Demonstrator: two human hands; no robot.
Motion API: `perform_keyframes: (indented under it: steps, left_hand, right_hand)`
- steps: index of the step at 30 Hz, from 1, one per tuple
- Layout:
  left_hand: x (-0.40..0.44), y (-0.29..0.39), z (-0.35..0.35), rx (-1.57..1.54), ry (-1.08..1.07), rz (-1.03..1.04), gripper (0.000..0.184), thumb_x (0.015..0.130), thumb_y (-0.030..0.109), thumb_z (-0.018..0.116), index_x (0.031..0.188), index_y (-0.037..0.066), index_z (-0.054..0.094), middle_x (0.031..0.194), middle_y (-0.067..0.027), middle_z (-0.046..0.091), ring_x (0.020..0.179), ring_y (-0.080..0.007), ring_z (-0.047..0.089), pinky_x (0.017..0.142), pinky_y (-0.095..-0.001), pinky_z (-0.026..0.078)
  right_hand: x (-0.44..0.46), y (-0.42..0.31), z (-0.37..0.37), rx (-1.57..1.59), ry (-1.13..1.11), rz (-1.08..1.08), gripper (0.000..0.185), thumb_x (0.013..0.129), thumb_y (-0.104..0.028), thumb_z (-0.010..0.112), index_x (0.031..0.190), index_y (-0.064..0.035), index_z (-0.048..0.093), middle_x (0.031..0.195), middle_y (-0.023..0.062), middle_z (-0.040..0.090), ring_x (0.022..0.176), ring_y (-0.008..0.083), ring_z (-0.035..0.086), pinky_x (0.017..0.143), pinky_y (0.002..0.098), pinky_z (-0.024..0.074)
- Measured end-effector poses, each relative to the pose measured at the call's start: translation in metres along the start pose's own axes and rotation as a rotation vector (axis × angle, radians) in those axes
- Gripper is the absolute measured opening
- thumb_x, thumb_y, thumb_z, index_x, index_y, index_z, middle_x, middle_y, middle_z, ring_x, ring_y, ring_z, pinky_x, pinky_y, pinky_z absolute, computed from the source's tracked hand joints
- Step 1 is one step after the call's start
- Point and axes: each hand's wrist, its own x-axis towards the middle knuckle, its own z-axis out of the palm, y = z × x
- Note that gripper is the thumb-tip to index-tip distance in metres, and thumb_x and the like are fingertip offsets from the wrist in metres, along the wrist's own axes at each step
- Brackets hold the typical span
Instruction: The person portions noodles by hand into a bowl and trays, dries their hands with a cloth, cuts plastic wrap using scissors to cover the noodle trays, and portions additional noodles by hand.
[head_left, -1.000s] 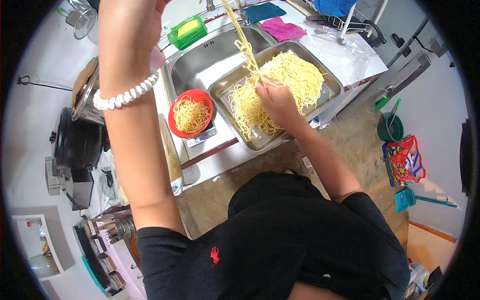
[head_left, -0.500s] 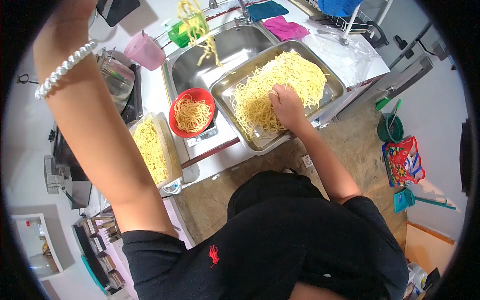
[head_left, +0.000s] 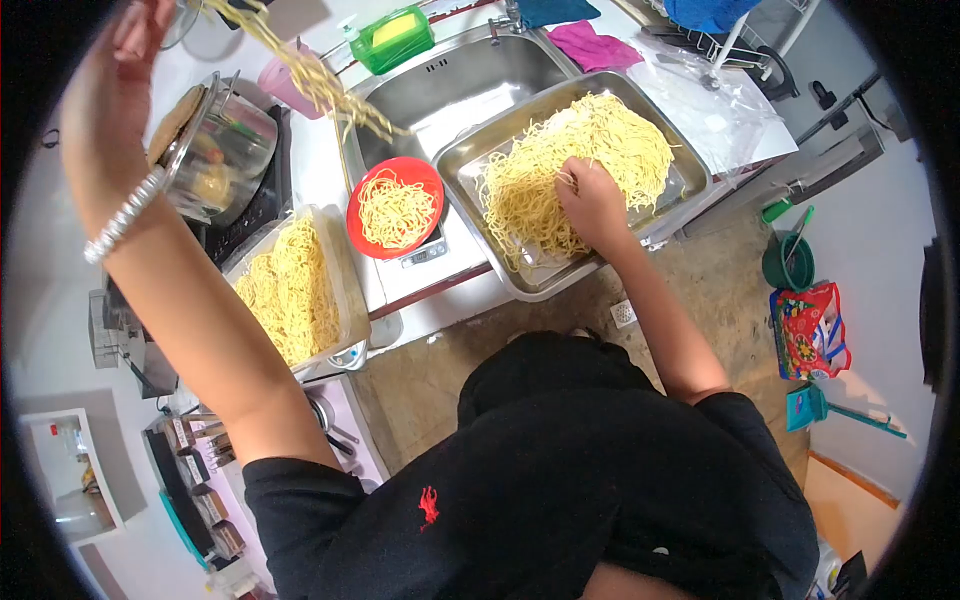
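My left hand (head_left: pixel 125 60), a beaded band on its wrist, is raised at the upper left, with a hanging strand of noodles (head_left: pixel 320 85) trailing from it to the right. My right hand (head_left: pixel 592 200) is closed on noodles at the near side of the large noodle pile (head_left: pixel 625 145) in the metal tray (head_left: pixel 530 287). Left of the tray, a red bowl (head_left: pixel 354 224) of noodles rests on a small scale (head_left: pixel 425 252). A clear plastic container (head_left: pixel 355 310) filled with noodles stands further left.
Behind the tray is a metal sink (head_left: pixel 480 75) with a faucet. A green soap holder (head_left: pixel 395 42), pink cup (head_left: pixel 285 85) and pink cloth (head_left: pixel 595 45) lie around it. A glass-lidded pot (head_left: pixel 225 150) stands at the left; clear plastic film (head_left: pixel 710 100) lies at the right.
The strand of noodles came up out of the tray and swung left with my raised left hand. My right hand moved down from the strand onto the pile. The view shifted slightly.
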Motion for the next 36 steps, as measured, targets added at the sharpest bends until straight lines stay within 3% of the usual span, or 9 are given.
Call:
perform_keyframes:
  steps: [2, 4, 6, 11, 23, 30, 31, 34, 36]
  left_hand:
    - [-0.023, -0.020, -0.007, -0.036, -0.044, -0.137, 0.023, 0.081, 0.026, 0.071, 0.085, 0.004, 0.071, 0.074, -0.0041, 0.068, 0.062, -0.0087, 0.060, 0.054, -0.0193, 0.044]
    - [-0.052, -0.045, -0.034, 0.249, -0.155, -0.388, 0.024, 0.084, 0.029, 0.070, 0.085, 0.005, 0.070, 0.074, -0.0012, 0.067, 0.064, -0.0078, 0.061, 0.056, -0.0177, 0.046]
    - [-0.089, -0.070, -0.035, 0.522, -0.259, -0.514, 0.028, 0.087, 0.026, 0.067, 0.103, 0.003, 0.068, 0.087, -0.0029, 0.068, 0.073, -0.0080, 0.062, 0.062, -0.0195, 0.050]
    - [-0.134, -0.094, -0.037, 0.427, -0.092, -0.579, 0.024, 0.087, 0.019, 0.067, 0.102, 0.000, 0.069, 0.081, -0.0036, 0.067, 0.072, -0.0076, 0.062, 0.062, -0.0203, 0.050]
    - [-0.060, -0.026, -0.048, 0.009, 0.129, -0.146, 0.025, 0.090, 0.009, 0.059, 0.104, -0.012, 0.060, 0.096, -0.0177, 0.066, 0.090, -0.0191, 0.066, 0.081, -0.0265, 0.054]
    - [-0.004, 0.002, -0.020, -0.016, 0.227, -0.025, 0.027, 0.093, 0.010, 0.052, 0.112, -0.007, 0.059, 0.109, -0.0172, 0.063, 0.098, -0.0206, 0.063, 0.085, -0.0255, 0.053]
    - [0.001, 0.007, -0.020, 0.104, 0.040, 0.187, 0.028, 0.091, 0.013, 0.056, 0.112, -0.003, 0.062, 0.105, -0.0144, 0.066, 0.094, -0.0190, 0.064, 0.078, -0.0267, 0.054]
    - [-0.016, 0.040, 0.025, -0.194, -0.237, 0.098, 0.028, 0.095, 0.018, 0.051, 0.112, -0.004, 0.053, 0.086, -0.0125, 0.061, 0.074, -0.0159, 0.060, 0.065, -0.0228, 0.053]
    - [-0.025, 0.036, 0.045, -0.233, -0.313, 0.200, 0.026, 0.096, 0.014, 0.051, 0.108, -0.007, 0.060, 0.097, -0.0140, 0.066, 0.078, -0.0118, 0.063, 0.071, -0.0195, 0.053]
  right_hand:
    - [0.001, 0.001, 0.000, 0.005, -0.017, 0.007, 0.012, 0.083, -0.016, 0.056, 0.080, -0.0047, 0.053, 0.077, 0.0179, 0.056, 0.077, 0.0372, 0.056, 0.067, 0.0465, 0.0450]
    - [0.001, 0.001, 0.000, 0.012, -0.018, 0.004, 0.012, 0.083, -0.016, 0.057, 0.080, -0.0046, 0.053, 0.077, 0.0179, 0.056, 0.077, 0.0370, 0.056, 0.067, 0.0464, 0.0449]
    - [0.000, 0.001, -0.001, 0.016, -0.006, -0.003, 0.013, 0.083, -0.016, 0.057, 0.080, -0.0046, 0.053, 0.077, 0.0179, 0.056, 0.077, 0.0368, 0.056, 0.067, 0.0464, 0.0448]
    - [0.000, 0.000, 0.000, -0.042, -0.006, 0.021, 0.011, 0.082, -0.014, 0.057, 0.080, -0.0039, 0.053, 0.078, 0.0147, 0.056, 0.077, 0.0322, 0.056, 0.067, 0.0406, 0.0433]
    - [0.002, -0.002, -0.001, -0.076, -0.080, 0.047, 0.011, 0.083, -0.016, 0.057, 0.083, -0.0043, 0.055, 0.081, 0.0184, 0.058, 0.081, 0.0368, 0.057, 0.070, 0.0457, 0.0459]
    - [0.001, 0.000, 0.001, -0.045, -0.072, 0.040, 0.012, 0.083, -0.017, 0.056, 0.084, -0.0045, 0.055, 0.082, 0.0189, 0.058, 0.082, 0.0368, 0.057, 0.071, 0.0460, 0.0456]
    - [0.001, 0.000, 0.000, -0.040, -0.067, 0.042, 0.013, 0.083, -0.017, 0.056, 0.084, -0.0042, 0.055, 0.083, 0.0190, 0.058, 0.082, 0.0369, 0.057, 0.071, 0.0459, 0.0455]
    - [0.001, -0.002, -0.003, -0.021, -0.063, 0.044, 0.014, 0.083, -0.017, 0.055, 0.083, -0.0031, 0.055, 0.082, 0.0189, 0.058, 0.081, 0.0368, 0.057, 0.071, 0.0449, 0.0455]
    - [0.001, -0.002, -0.006, -0.005, -0.076, 0.049, 0.015, 0.083, -0.017, 0.055, 0.082, -0.0022, 0.056, 0.080, 0.0186, 0.058, 0.078, 0.0360, 0.057, 0.070, 0.0433, 0.0455]
